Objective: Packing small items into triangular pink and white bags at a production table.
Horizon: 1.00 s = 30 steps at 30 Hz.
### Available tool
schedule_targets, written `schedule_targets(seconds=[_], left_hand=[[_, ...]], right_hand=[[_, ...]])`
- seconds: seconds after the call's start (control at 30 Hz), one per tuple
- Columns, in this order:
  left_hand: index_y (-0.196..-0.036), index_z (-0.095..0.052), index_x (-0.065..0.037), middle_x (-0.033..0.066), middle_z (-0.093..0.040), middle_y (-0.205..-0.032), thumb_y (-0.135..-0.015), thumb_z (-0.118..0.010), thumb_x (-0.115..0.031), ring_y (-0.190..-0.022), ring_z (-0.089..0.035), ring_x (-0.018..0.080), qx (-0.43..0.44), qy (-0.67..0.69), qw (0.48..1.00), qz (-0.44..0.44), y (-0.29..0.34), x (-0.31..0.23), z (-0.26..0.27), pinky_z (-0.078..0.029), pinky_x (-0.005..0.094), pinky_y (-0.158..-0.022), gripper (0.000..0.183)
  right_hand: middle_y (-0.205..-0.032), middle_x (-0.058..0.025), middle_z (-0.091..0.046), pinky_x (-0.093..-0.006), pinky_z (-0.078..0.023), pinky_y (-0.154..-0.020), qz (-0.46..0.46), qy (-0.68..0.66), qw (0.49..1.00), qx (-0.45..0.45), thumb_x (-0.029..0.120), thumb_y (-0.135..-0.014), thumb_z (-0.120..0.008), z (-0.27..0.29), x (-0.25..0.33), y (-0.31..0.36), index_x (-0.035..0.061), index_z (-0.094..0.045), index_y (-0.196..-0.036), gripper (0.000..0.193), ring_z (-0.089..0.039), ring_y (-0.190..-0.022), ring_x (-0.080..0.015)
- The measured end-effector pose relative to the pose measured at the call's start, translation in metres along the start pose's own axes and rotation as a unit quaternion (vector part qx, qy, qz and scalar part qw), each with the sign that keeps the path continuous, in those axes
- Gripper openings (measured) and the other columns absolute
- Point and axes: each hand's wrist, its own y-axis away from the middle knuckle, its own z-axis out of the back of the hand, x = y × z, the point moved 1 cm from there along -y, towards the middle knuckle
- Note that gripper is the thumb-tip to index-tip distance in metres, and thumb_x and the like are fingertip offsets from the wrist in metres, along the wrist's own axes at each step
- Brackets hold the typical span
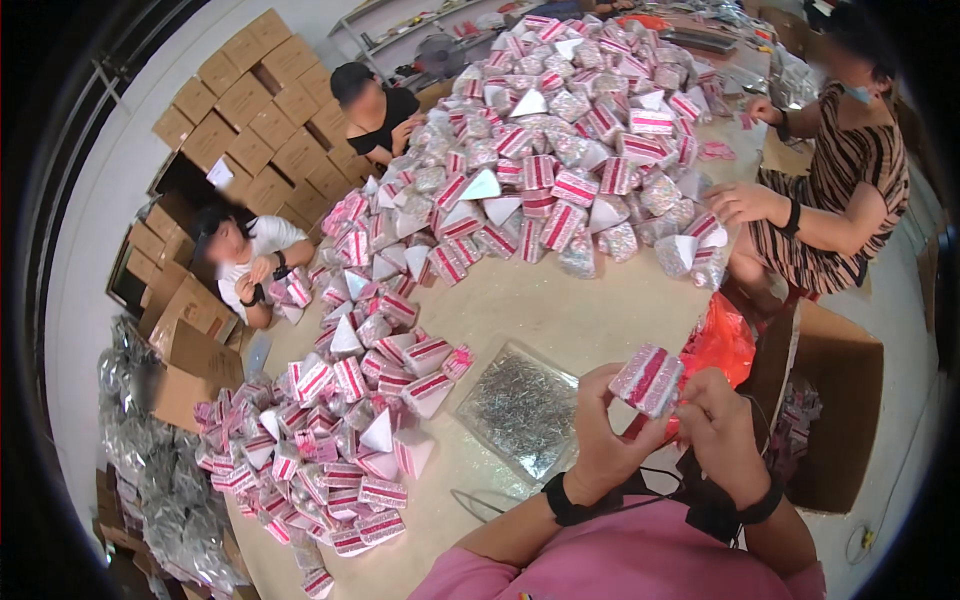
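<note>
A toy cake slice, glittery silver-pink with a magenta band, is raised near the table's front edge. Thumb and fingers of my left hand close around it from the left and below. My right hand is closed in a pinch at the slice's lower right edge; anything between those fingertips is too small to make out. Left of my hands, a shallow clear tray holds many thin metallic pins. Similar slices, some showing white sides, lie in a loose pile on the left of the table.
A large heap of slices, many in clear bags, covers the far table. Red plastic and an open carton are at my right. Co-workers sit left and right, one in a striped dress. Stacked cartons line the wall.
</note>
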Motion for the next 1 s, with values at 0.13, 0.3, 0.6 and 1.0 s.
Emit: schedule_targets(seconds=[0.13, 0.3, 0.6, 1.0], left_hand=[[-0.118, -0.038, 0.000, 0.0117, -0.044, -0.114, -0.073, -0.072, -0.004, -0.107, -0.051, 0.0190, -0.008, 0.068, 0.995, 0.069, 0.008, 0.005, 0.004, -0.045, 0.0346, -0.092, 0.056], [-0.119, -0.037, -0.001, 0.0117, -0.043, -0.116, -0.074, -0.072, -0.005, -0.108, -0.050, 0.0191, -0.022, 0.116, 0.986, 0.113, 0.013, 0.010, 0.007, -0.046, 0.0357, -0.091, 0.057], [-0.112, -0.042, -0.001, 0.0076, -0.048, -0.110, -0.077, -0.066, 0.001, -0.100, -0.052, 0.0163, -0.080, 0.086, 0.977, 0.175, 0.003, 0.011, 0.056, -0.046, 0.0313, -0.087, 0.043], [-0.123, -0.049, 0.004, 0.0124, -0.053, -0.117, -0.088, -0.055, -0.010, -0.104, -0.051, 0.0196, -0.306, -0.409, 0.857, 0.065, -0.014, -0.063, 0.279, -0.039, 0.0291, -0.092, 0.039]], right_hand=[[-0.070, -0.0055, -0.058, -0.0215, -0.045, -0.047, -0.093, -0.203, 0.970, 0.094, 0.002, -0.087, -0.058, 0.001, -0.007, -0.011, 0.0031, -0.045, -0.092, 0.013, -0.056, -0.055, -0.0112], [-0.069, -0.0065, -0.057, -0.0224, -0.045, -0.043, -0.070, -0.294, 0.946, 0.119, -0.002, -0.084, -0.055, -0.002, -0.016, -0.015, 0.0031, -0.045, -0.091, 0.013, -0.058, -0.056, -0.0119], [-0.081, -0.0061, -0.059, -0.0247, -0.048, -0.054, -0.061, -0.267, 0.946, 0.172, 0.014, -0.089, -0.056, -0.026, -0.016, -0.026, 0.0014, -0.049, -0.100, 0.019, -0.059, -0.067, -0.0112], [-0.073, -0.0057, -0.060, -0.0236, -0.048, -0.054, -0.155, -0.332, 0.930, -0.028, 0.012, -0.091, -0.054, 0.048, -0.092, -0.018, 0.0025, -0.056, -0.090, 0.010, -0.059, -0.059, -0.0134]])
